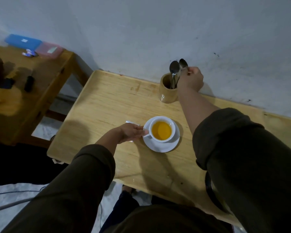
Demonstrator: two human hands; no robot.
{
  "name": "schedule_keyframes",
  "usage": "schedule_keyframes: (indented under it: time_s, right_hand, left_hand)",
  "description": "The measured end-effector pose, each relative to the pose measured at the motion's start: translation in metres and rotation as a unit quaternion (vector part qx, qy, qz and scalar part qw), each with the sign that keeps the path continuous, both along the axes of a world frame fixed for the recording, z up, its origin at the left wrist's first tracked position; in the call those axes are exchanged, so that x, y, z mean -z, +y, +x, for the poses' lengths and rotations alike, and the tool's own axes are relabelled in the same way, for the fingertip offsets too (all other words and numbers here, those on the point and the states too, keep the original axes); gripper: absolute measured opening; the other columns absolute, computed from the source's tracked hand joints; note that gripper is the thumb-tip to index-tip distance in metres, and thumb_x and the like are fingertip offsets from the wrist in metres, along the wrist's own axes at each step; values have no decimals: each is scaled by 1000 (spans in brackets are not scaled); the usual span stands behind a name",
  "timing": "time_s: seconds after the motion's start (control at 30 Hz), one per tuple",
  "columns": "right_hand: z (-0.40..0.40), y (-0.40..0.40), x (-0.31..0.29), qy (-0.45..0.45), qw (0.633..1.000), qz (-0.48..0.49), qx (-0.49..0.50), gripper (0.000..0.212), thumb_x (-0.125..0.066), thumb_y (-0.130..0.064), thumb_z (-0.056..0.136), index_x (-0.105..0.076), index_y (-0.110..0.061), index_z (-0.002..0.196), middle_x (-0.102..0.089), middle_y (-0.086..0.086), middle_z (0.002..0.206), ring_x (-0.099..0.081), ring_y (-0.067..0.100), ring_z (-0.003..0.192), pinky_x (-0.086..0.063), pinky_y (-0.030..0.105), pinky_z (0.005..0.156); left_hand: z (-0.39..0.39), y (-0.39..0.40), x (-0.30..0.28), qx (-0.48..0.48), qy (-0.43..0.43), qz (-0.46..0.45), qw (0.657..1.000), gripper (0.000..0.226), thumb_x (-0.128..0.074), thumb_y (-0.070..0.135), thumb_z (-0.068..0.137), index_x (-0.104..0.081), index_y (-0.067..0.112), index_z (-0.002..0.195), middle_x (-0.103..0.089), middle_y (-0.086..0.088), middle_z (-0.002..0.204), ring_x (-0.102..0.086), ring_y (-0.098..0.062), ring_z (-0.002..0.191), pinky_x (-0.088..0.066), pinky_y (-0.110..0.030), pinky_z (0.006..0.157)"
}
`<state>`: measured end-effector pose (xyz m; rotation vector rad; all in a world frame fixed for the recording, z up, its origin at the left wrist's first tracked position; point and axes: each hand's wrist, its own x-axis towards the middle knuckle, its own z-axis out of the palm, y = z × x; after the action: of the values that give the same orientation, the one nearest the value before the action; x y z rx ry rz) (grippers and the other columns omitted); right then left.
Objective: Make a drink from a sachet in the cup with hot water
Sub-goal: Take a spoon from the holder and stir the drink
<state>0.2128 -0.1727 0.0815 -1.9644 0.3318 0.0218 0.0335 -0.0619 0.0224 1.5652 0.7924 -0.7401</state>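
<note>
A white cup point(171, 130) full of orange-yellow liquid stands on a white saucer point(165, 147) in the middle of the wooden table point(111, 101). My left hand point(133, 132) grips the cup's handle. A corner of a silvery sachet point(130, 122) shows just behind that hand. At the back of the table a wooden holder point(166, 93) carries two metal spoons point(173, 67). My right hand point(191, 79) reaches over the holder, with its fingers closed on the stem of the right-hand spoon point(183, 63).
A dark round kettle point(212, 190) sits at the table's near right edge, mostly hidden by my right sleeve. The wall runs just behind the holder. A second wooden table point(45, 68) on the left carries blue and pink boxes and dark items.
</note>
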Motion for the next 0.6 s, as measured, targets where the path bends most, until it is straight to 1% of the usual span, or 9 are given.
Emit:
schedule_keyframes:
  time_s: [0.07,0.1,0.17,0.2,0.3,0.37,0.47,0.53,0.6]
  right_hand:
    - [-5,1,-9,-43,999,6,4,19,-53,-23,94,-62,-10,105,-65,7,110,-54,11,83,-35,4,56]
    - [-9,2,-15,-59,998,8,6,20,-53,-23,94,-61,-9,105,-64,7,109,-53,12,82,-36,4,52]
    - [-18,-1,-28,-85,996,3,17,19,-50,-22,96,-59,-8,106,-63,8,108,-55,16,83,-37,8,54]
    - [-23,-2,-32,-94,995,1,23,19,-47,-21,96,-57,-8,106,-64,8,107,-56,19,86,-33,13,55]
    - [-46,-8,-45,-96,995,14,30,18,-38,-19,99,-51,-9,108,-63,7,99,-59,21,84,-33,19,56]
    - [-62,-12,-49,-82,995,44,19,12,-33,-20,100,-43,-15,103,-66,9,96,-67,24,83,-44,23,60]
    - [-90,-20,-47,-43,998,33,-3,4,-31,-21,101,-35,-21,101,-65,11,88,-65,18,58,-51,24,54]
    - [-109,-24,-39,-9,1000,-14,-21,2,-34,-20,100,-35,-21,102,-62,15,93,-58,18,52,-50,27,48]
    - [-126,-29,-27,23,991,-120,-57,12,-37,-19,99,-41,-17,111,-62,17,103,-58,24,66,-48,31,58]
  left_hand:
    - [2,4,4,41,-5,21,999,38,-56,19,94,-58,1,128,-61,-14,116,-55,-20,100,-46,-32,86]
    - [4,5,7,52,-6,29,998,31,-58,21,93,-64,0,115,-61,-13,104,-56,-20,90,-47,-31,79]
    - [5,5,6,86,-6,53,995,20,-58,24,93,-64,5,87,-58,-9,82,-53,-19,74,-45,-25,68]
    - [5,6,8,118,-7,79,990,22,-57,26,93,-62,8,81,-56,-6,76,-53,-18,71,-43,-24,66]
    - [5,6,8,205,-19,152,967,36,-53,38,93,-66,5,94,-58,-7,80,-54,-19,69,-42,-24,71]
    - [6,5,7,205,-21,166,964,41,-52,42,91,-62,3,94,-58,-13,84,-53,-24,75,-42,-29,76]
    - [4,2,5,235,-17,192,953,53,-47,46,93,-63,-3,105,-60,-19,82,-55,-26,82,-45,-31,87]
    - [3,1,5,236,-13,193,952,62,-48,47,92,-60,-7,117,-59,-20,80,-56,-28,80,-46,-31,81]
    - [2,0,5,242,-14,198,950,66,-49,49,91,-59,-9,121,-58,-21,86,-57,-28,75,-45,-29,69]
